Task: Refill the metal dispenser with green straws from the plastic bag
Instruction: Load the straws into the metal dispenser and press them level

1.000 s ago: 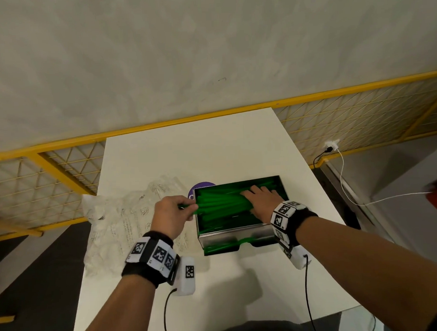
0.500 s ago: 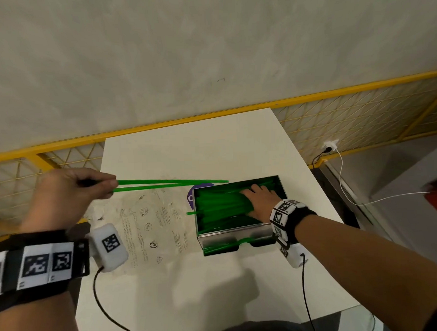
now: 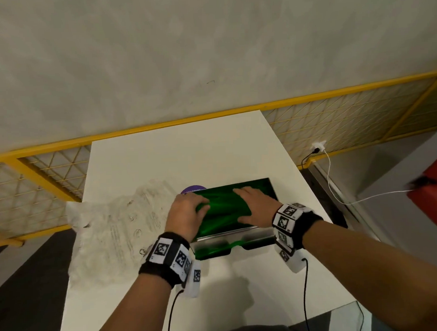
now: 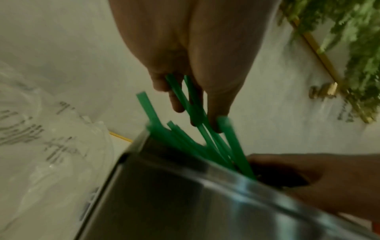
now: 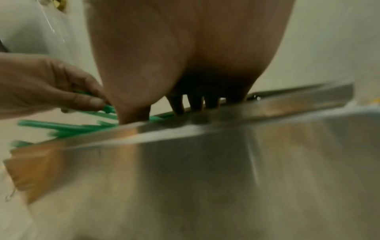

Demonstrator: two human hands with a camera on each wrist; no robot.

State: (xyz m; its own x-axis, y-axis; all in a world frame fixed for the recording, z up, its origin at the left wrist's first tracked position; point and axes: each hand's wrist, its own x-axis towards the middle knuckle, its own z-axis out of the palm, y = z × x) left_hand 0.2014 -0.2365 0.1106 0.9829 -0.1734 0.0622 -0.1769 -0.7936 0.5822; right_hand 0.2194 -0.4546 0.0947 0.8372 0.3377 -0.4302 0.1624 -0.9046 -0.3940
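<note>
Your left hand [image 4: 185, 65] is pinching a couple of green straws [image 4: 197, 116] at the metal dispenser [image 3: 229, 235]'s left rim, their far ends already inside under your flat, relaxed right hand [image 3: 253, 208]. You're mid-loading, I'd say. Next: let go, nudge the overhanging ends in. The plastic bag [image 3: 111, 233] lies just left.

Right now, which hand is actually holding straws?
The left hand: its fingers pinch a few green straws above the metal dispenser. The right hand lies flat on the pile.

green straws [image 3: 221, 209], silver dispenser [image 3: 240, 239], yellow railing [image 3: 161, 126]
</note>
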